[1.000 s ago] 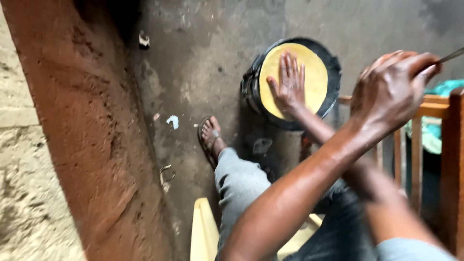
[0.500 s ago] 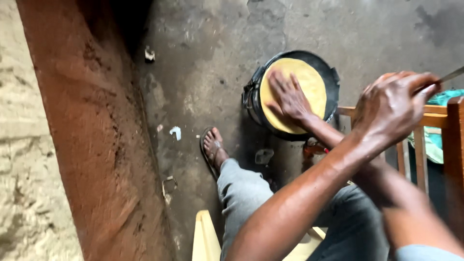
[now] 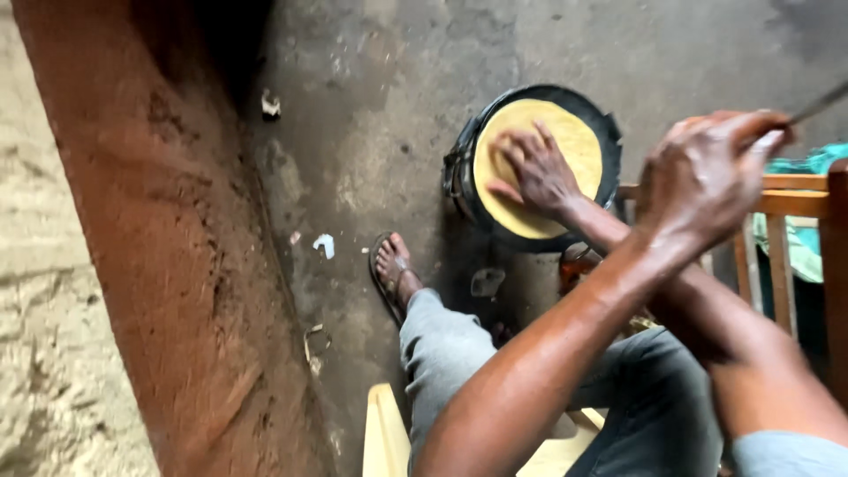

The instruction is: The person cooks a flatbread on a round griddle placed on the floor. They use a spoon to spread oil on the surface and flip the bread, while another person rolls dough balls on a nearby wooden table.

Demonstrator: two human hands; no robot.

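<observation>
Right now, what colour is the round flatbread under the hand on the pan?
Pale yellow flatbread, seen best in the head view.

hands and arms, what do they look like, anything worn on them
Both arms are bare to the hands: no gloves, watch or rings show on the left hand or right hand. A pale blue short sleeve covers the right upper arm.

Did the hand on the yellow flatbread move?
Yes. The right hand slid from the flatbread's middle toward its left edge, against the black pan rim, and its fingers now point more to the left.
</observation>
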